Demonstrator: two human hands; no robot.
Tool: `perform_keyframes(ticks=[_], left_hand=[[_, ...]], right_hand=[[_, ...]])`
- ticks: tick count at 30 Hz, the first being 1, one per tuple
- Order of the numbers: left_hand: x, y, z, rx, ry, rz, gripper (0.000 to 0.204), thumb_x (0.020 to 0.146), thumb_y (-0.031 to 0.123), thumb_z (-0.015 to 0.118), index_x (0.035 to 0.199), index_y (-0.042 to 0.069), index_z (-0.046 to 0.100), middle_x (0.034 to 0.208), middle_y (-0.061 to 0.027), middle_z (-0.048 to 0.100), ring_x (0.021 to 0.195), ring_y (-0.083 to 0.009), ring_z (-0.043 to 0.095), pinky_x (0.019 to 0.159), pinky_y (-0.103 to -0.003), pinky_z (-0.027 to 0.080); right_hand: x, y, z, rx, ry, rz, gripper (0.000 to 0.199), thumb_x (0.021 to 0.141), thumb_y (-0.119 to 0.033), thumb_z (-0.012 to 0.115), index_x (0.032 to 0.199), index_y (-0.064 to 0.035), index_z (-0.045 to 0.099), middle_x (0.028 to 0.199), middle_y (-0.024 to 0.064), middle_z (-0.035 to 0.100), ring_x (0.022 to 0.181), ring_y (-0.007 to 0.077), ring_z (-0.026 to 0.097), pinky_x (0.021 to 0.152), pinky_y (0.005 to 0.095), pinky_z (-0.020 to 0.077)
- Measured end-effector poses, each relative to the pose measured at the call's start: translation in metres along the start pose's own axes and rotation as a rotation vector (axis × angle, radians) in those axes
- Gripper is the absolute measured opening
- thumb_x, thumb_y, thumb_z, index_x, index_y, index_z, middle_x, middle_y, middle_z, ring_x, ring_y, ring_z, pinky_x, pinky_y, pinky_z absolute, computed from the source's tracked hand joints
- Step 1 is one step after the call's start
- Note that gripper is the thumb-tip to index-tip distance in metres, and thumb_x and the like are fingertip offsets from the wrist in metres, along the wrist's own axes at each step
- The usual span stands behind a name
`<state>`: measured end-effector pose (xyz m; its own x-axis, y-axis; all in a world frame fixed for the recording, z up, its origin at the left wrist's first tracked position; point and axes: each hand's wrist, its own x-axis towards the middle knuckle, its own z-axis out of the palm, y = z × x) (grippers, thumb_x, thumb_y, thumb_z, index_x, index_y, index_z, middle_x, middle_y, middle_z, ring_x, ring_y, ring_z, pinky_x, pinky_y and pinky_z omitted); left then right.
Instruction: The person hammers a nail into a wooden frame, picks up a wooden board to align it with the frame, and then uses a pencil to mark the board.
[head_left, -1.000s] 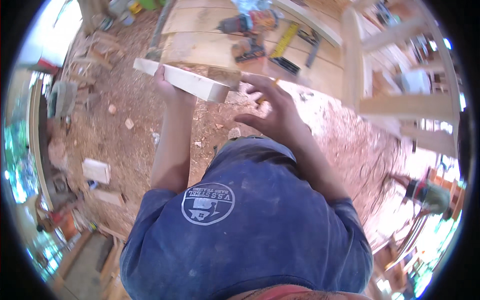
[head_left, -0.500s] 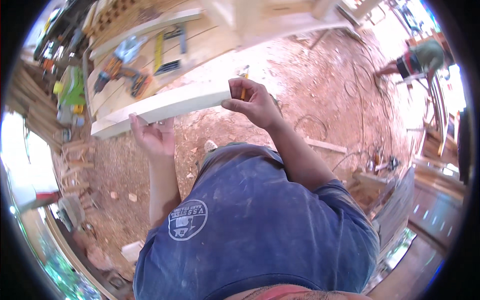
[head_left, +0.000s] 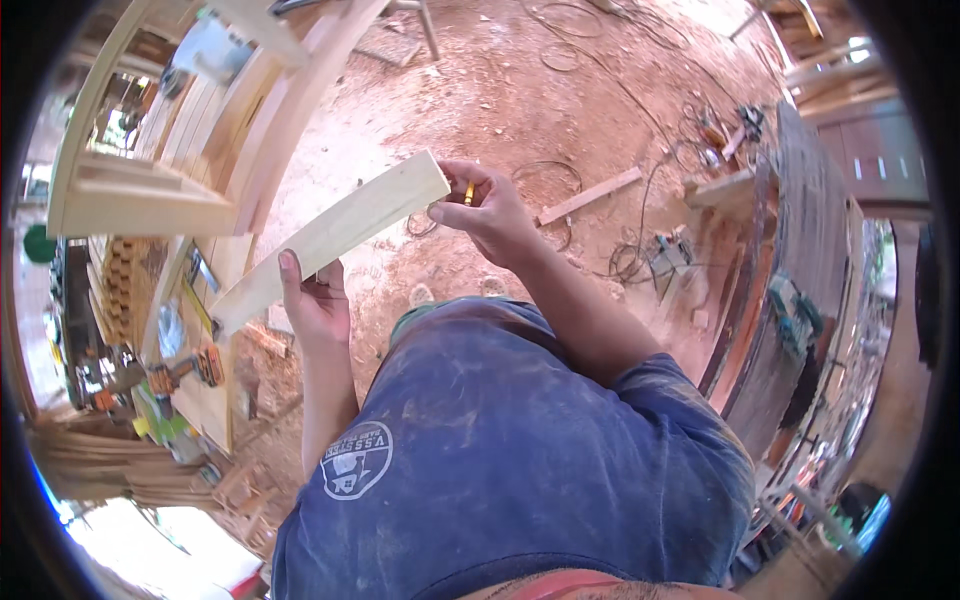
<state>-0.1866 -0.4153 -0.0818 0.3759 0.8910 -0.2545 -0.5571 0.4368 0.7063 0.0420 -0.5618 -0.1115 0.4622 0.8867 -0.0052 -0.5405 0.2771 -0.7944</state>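
Note:
A pale, squared piece of lumber [head_left: 345, 232] slants across in front of me, its right end higher and its left end lower. My left hand [head_left: 318, 300] is closed around its lower part, thumb on the near face and fingers underneath. At the upper right end, my right hand [head_left: 490, 212] has its thumb and fingers closed about the end. A yellow pencil [head_left: 470, 193] is tucked between the fingers of that hand. Part of the right fingers is hidden behind the lumber's end.
Left stands a wooden frame [head_left: 215, 215] beside a workbench holding an orange cordless drill [head_left: 185, 370] and a square [head_left: 200, 270]. Cables [head_left: 560, 180] and a loose wood strip [head_left: 590, 195] lie on the dusty floor. Right, a power tool [head_left: 795, 315] rests on dark boards [head_left: 755, 390].
My view has turned to the right, so the bench now sits at the far left. The lumber has tilted more steeply, still in both hands, with its broad face now showing.

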Motion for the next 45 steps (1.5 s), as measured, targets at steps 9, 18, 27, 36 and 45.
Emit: perform_keyframes(ticks=[9, 18, 27, 36, 45], left_hand=[[0.045, -0.052, 0.063, 0.105, -0.085, -0.156, 0.036, 0.099, 0.028, 0.072, 0.124, 0.004, 0.061, 0.114, -0.0081, 0.066, 0.104, -0.0188, 0.067, 0.09, -0.035, 0.062], [0.149, -0.091, 0.147, 0.544, -0.629, -0.033, 0.044, 0.09, 0.009, 0.077, 0.129, 0.003, 0.056, 0.119, -0.0087, 0.066, 0.109, -0.0213, 0.066, 0.098, -0.038, 0.054], [0.275, -0.132, 0.281, 0.434, -0.601, -0.179, 0.051, 0.079, 0.006, 0.088, 0.12, 0.0, 0.058, 0.107, -0.0089, 0.066, 0.097, -0.0198, 0.067, 0.089, -0.036, 0.055], [0.362, -0.171, 0.376, 0.393, -0.799, -0.267, 0.063, 0.082, 0.02, 0.087, 0.13, -0.002, 0.053, 0.119, -0.0163, 0.067, 0.11, -0.0275, 0.07, 0.093, -0.041, 0.058], [0.459, -0.251, 0.502, 0.121, -0.62, -0.063, 0.086, 0.084, 0.034, 0.087, 0.149, 0.004, 0.038, 0.133, -0.0189, 0.06, 0.121, -0.0327, 0.064, 0.097, -0.046, 0.057]], right_hand=[[0.0, -0.027, -0.067, -0.056, 0.196, -0.162, 0.057, 0.088, -0.01, 0.081, 0.138, 0.0058, 0.058, 0.116, 0.0077, 0.071, 0.102, 0.013, 0.066, 0.09, 0.0286, 0.0533], [0.046, -0.056, -0.164, -0.45, 0.226, 0.095, 0.043, 0.085, -0.014, 0.086, 0.121, 0.0006, 0.067, 0.112, 0.0033, 0.073, 0.102, 0.0121, 0.066, 0.091, 0.032, 0.0529], [0.153, -0.087, -0.195, -1.259, 0.273, 0.415, 0.051, 0.066, -0.034, 0.095, 0.101, -0.0048, 0.071, 0.094, 0.0178, 0.073, 0.092, 0.0356, 0.071, 0.078, 0.0447, 0.0529], [0.248, -0.094, -0.266, -1.221, 0.173, 0.476, 0.052, 0.074, -0.026, 0.085, 0.119, -0.0072, 0.07, 0.109, 0.0174, 0.075, 0.105, 0.0336, 0.071, 0.091, 0.0418, 0.0534], [0.377, -0.195, -0.424, -1.147, 0.026, 0.419, 0.052, 0.072, -0.039, 0.088, 0.105, -0.0023, 0.072, 0.093, 0.0168, 0.074, 0.089, 0.031, 0.071, 0.08, 0.0411, 0.0537]])
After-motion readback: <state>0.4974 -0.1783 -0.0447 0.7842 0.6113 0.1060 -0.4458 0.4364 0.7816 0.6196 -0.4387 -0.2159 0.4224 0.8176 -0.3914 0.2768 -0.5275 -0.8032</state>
